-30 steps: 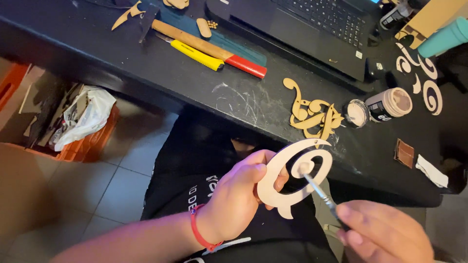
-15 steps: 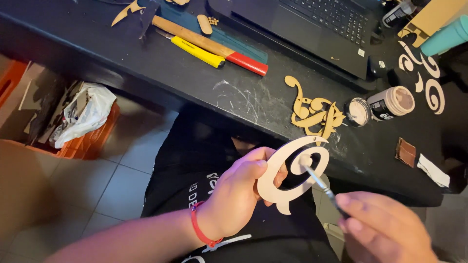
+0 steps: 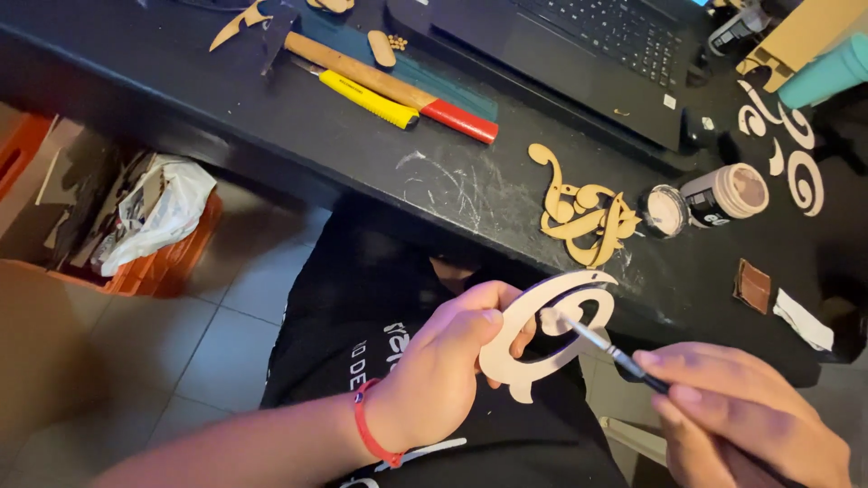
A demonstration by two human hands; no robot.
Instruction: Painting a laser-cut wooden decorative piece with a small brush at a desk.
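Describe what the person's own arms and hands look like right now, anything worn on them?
Both hands are bare, no gloves. The left hand has a thin red cord bracelet around the wrist, and the forearm behind it is uncovered, no sleeve in view. The right hand shows no ring, watch or band that I can see.

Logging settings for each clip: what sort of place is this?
Probably a home craft desk: a black worktable with wooden cutouts, an open paint jar, a hammer and a laptop.
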